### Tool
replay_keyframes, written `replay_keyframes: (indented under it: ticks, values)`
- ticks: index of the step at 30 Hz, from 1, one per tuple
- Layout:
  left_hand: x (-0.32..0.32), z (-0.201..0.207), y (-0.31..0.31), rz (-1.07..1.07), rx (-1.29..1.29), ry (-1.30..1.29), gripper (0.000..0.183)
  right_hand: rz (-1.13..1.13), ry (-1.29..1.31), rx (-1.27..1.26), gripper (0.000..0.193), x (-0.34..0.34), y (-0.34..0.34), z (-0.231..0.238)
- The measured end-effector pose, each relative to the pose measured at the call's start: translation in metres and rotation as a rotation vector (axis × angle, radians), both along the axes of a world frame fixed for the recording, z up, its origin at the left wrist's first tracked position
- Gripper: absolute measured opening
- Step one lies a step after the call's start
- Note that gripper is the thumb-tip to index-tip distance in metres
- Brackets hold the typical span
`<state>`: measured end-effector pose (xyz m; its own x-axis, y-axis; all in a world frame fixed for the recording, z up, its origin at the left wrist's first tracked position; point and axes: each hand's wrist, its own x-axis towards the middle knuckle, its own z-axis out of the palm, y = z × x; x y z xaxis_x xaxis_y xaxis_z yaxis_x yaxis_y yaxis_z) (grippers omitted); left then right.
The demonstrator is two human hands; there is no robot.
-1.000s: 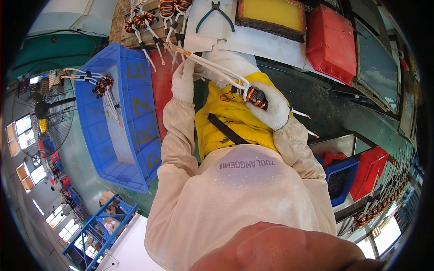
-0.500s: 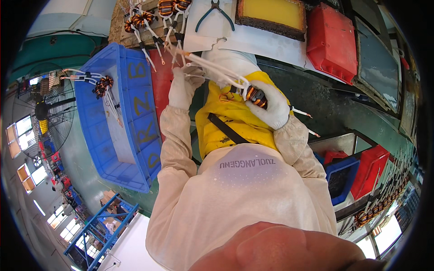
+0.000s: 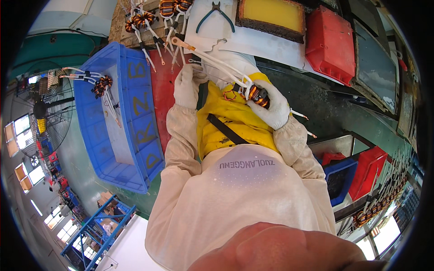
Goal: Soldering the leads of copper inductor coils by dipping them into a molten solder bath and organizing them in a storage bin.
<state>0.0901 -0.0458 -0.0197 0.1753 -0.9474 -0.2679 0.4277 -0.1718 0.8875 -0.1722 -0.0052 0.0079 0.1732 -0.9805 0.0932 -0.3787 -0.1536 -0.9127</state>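
My right hand point(image 3: 273, 108), in a white glove, is closed around a toroidal coil point(image 3: 259, 96) with copper-coloured windings and black parts. White-sleeved leads point(image 3: 221, 64) run from the coil up and to the left, over my lap. At their far end is a copper terminal lug point(image 3: 181, 44). Two more lead tips point(image 3: 302, 115) stick out past the right side of my right hand. My gloved left hand point(image 3: 186, 86) is raised beside the lug end, fingers curled together. A thin grey piece with a small ring end shows at its fingertips; what it grips is mostly hidden.
Pliers point(image 3: 215, 18) lie on the white worktop point(image 3: 199, 38), near a tray of yellow material point(image 3: 271, 18) and a red bin point(image 3: 330, 45). More coils point(image 3: 142, 20) rest at the far left. A blue crate point(image 3: 142, 122) with one coil stands left; further bins point(image 3: 366, 174) are lower right.
My left hand has lowered slightly away from the lead ends. The leads have swung up a little, so the lug shows more clearly. My right hand still holds the coil, turned slightly.
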Motion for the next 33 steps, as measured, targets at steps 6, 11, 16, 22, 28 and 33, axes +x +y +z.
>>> replay_keyframes:
  ticks: [6, 11, 16, 22, 28, 33]
  values:
    - [0.001, 0.001, 0.001, -0.037, 0.053, 0.032, 0.036, 0.0, -0.003, -0.026, 0.049, 0.001, -0.001, -0.002]
    - [0.002, 0.008, -0.007, -0.064, 0.094, 0.082, 0.038, 0.024, 0.048, -0.055, 0.048, 0.0, -0.002, 0.001]
    - [0.0, 0.003, -0.017, -0.084, 0.089, 0.204, 0.033, 0.055, 0.062, -0.107, 0.051, 0.0, -0.001, 0.003]
    - [0.004, -0.003, -0.014, 0.019, 0.133, 0.271, 0.026, 0.075, 0.152, -0.197, 0.055, 0.002, 0.003, 0.003]
    - [0.008, 0.002, -0.004, 0.045, 0.18, 0.199, 0.027, 0.018, 0.256, -0.231, 0.054, 0.006, 0.005, 0.003]
    - [0.01, 0.004, 0.003, -0.024, 0.174, 0.024, 0.05, -0.029, 0.206, -0.103, 0.052, 0.005, 0.005, 0.009]
